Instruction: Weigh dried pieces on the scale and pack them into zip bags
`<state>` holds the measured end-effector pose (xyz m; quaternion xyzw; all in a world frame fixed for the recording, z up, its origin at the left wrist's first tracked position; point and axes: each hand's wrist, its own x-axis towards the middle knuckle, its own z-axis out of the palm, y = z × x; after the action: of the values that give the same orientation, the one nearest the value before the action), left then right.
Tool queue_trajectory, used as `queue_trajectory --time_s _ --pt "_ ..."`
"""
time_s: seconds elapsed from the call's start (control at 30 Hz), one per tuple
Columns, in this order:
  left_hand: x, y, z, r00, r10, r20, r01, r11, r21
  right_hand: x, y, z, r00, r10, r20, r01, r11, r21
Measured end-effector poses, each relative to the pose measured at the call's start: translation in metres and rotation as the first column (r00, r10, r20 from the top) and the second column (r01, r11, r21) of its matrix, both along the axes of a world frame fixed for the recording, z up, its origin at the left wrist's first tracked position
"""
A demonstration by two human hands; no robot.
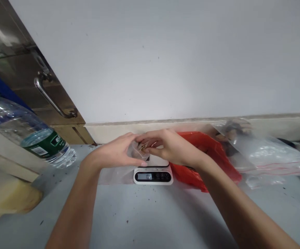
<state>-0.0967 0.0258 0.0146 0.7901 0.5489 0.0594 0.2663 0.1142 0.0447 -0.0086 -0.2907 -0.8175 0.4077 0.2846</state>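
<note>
A small clear plastic bag stands over the plate of a white digital kitchen scale. My left hand is curved around the bag's left side, thumb and fingers gripping it. At the bag's mouth, my right hand is closed with thumb and fingertips pinching some brownish dried pieces, whose kind I cannot make out. The scale's lit display seems to read 105. Right beside the scale, partly behind my right forearm, lies an open red plastic bag.
Clear zip bags lie on the right, some with dark contents. A water bottle and a translucent container with yellowish contents stand left. Flat plastic lies left of the scale. Behind rises a white wall; dark crumbs dot the grey table.
</note>
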Motion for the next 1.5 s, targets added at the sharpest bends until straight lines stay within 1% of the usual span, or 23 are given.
queue_trajectory --time_s 0.07,0.17,0.2,0.27,0.33,0.37,0.4,0.43,0.5,0.57,0.63,0.7,0.8,0.9,1.0,1.17,1.23,1.3,1.4,1.5 --pt "-0.003 0.0 0.001 0.999 -0.004 0.036 0.003 1.0 0.006 -0.002 0.001 -0.002 1.0 -0.01 0.001 0.01 1.0 0.019" --pt "-0.006 0.001 0.001 0.999 0.001 0.044 -0.002 1.0 0.016 -0.001 0.004 -0.001 0.999 -0.05 -0.003 0.05 0.999 0.02" --pt "-0.007 0.001 0.001 0.999 0.003 0.041 -0.004 1.0 0.021 -0.001 0.005 0.0 0.996 -0.093 -0.009 0.093 0.995 0.02" --pt "-0.01 0.001 0.002 1.0 0.028 0.009 -0.028 0.999 0.023 0.0 0.007 0.0 0.97 -0.241 0.027 0.241 0.97 0.036" --pt "-0.015 0.001 0.005 0.995 0.079 -0.057 -0.079 0.997 0.007 -0.002 0.011 -0.002 0.906 -0.391 0.16 0.385 0.92 0.071" --pt "-0.018 0.001 0.006 0.99 0.102 -0.097 -0.102 0.995 0.001 -0.004 0.012 -0.005 0.871 -0.429 0.241 0.419 0.903 0.093" --pt "-0.021 0.001 0.007 0.984 0.119 -0.135 -0.121 0.993 -0.003 -0.006 0.013 -0.009 0.847 -0.43 0.313 0.416 0.902 0.115" --pt "-0.024 0.001 0.008 0.977 0.133 -0.168 -0.136 0.991 -0.005 -0.009 0.015 -0.014 0.837 -0.404 0.369 0.383 0.914 0.132" --pt "-0.028 0.0 0.01 0.966 0.148 -0.212 -0.154 0.988 -0.011 -0.016 0.016 -0.023 0.833 -0.344 0.432 0.301 0.939 0.166" --pt "-0.029 -0.001 0.009 0.961 0.15 -0.233 -0.161 0.987 -0.029 -0.023 0.016 -0.032 0.811 -0.311 0.496 0.249 0.95 0.189" --pt "-0.028 0.0 0.008 0.959 0.147 -0.241 -0.162 0.986 -0.046 -0.029 0.016 -0.039 0.76 -0.32 0.565 0.237 0.947 0.217" --pt "-0.026 0.001 0.005 0.957 0.142 -0.252 -0.161 0.986 -0.053 -0.033 0.017 -0.043 0.728 -0.324 0.604 0.216 0.945 0.247" --pt "-0.02 0.003 0.002 0.954 0.126 -0.273 -0.145 0.988 -0.052 -0.033 0.02 -0.047 0.736 -0.317 0.598 0.184 0.944 0.274" --pt "-0.016 0.004 0.002 0.949 0.1 -0.298 -0.131 0.988 -0.086 -0.03 0.023 -0.048 0.755 -0.289 0.588 0.159 0.952 0.263" --pt "-0.012 0.003 0.006 0.943 0.091 -0.32 -0.137 0.983 -0.124 -0.026 0.022 -0.043 0.773 -0.291 0.563 0.183 0.953 0.241" --pt "-0.006 -0.001 0.009 0.937 0.082 -0.339 -0.133 0.983 -0.129 -0.019 0.02 -0.031 0.751 -0.281 0.598 0.201 0.959 0.199" --pt "-0.004 -0.001 0.008 0.936 0.079 -0.342 -0.129 0.984 -0.125 -0.013 0.021 -0.028 0.762 -0.275 0.586 0.209 0.961 0.179" --pt "-0.003 -0.001 0.006 0.94 0.07 -0.333 -0.114 0.987 -0.115 -0.007 0.023 -0.026 0.807 -0.278 0.52 0.234 0.96 0.151" --pt "-0.001 0.002 0.002 0.96 0.046 -0.277 -0.077 0.992 -0.101 -0.002 0.022 -0.021 0.897 -0.273 0.346 0.25 0.962 0.11" --pt "0.001 0.003 -0.001 0.991 0.008 -0.133 -0.015 0.999 -0.052 -0.005 0.015 -0.015 0.97 -0.185 0.155 0.182 0.983 0.032"
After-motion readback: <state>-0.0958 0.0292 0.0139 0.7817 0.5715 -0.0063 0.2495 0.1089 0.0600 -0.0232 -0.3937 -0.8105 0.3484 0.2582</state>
